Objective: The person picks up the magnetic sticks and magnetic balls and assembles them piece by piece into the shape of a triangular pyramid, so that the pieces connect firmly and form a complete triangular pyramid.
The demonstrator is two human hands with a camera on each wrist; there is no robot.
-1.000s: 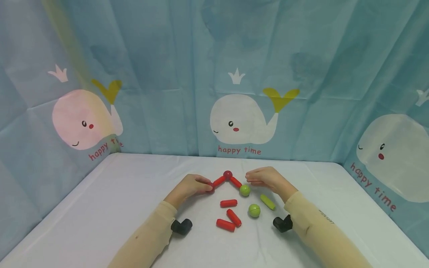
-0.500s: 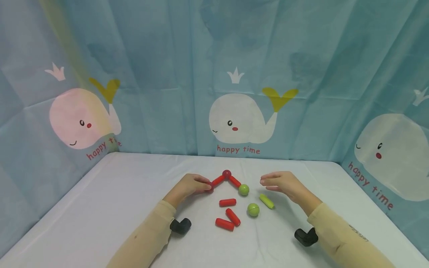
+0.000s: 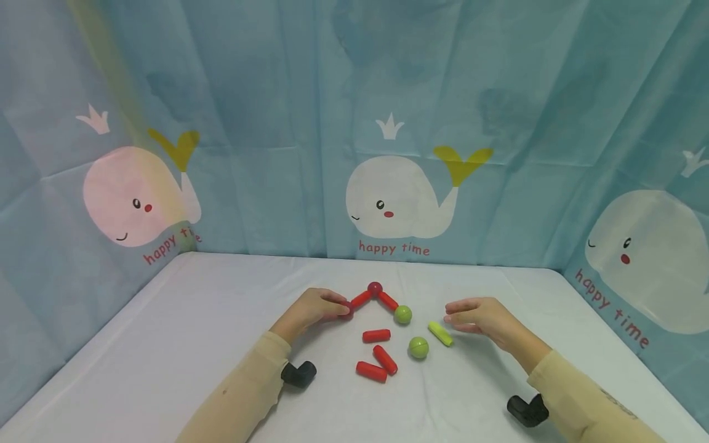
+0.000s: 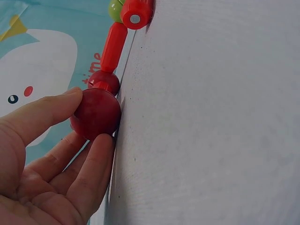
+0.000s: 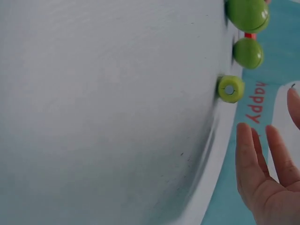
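My left hand (image 3: 317, 306) holds a dark red ball (image 4: 97, 114) between thumb and fingers, at the left end of a joined chain. From that ball a red rod (image 3: 362, 299) runs up to another dark red ball (image 3: 375, 288). A further red rod (image 3: 388, 301) slants down from there to a green ball (image 3: 403, 315). My right hand (image 3: 484, 320) hovers over the right part of the table with fingers extended and holds nothing. Nearest to it lies a yellow-green rod (image 3: 440, 333), apart from the fingers; its end shows a round metal disc in the right wrist view.
Inside the bent chain lie loose red rods (image 3: 376, 336), two of them close together nearer the front. A second green ball (image 3: 418, 347) sits right of them. The white table (image 3: 221, 344) ends at a blue whale-print curtain (image 3: 277, 184).
My right hand has moved right and toward the front, away from the chain's green ball, and its fingers have spread. My left hand stays on the dark red ball.
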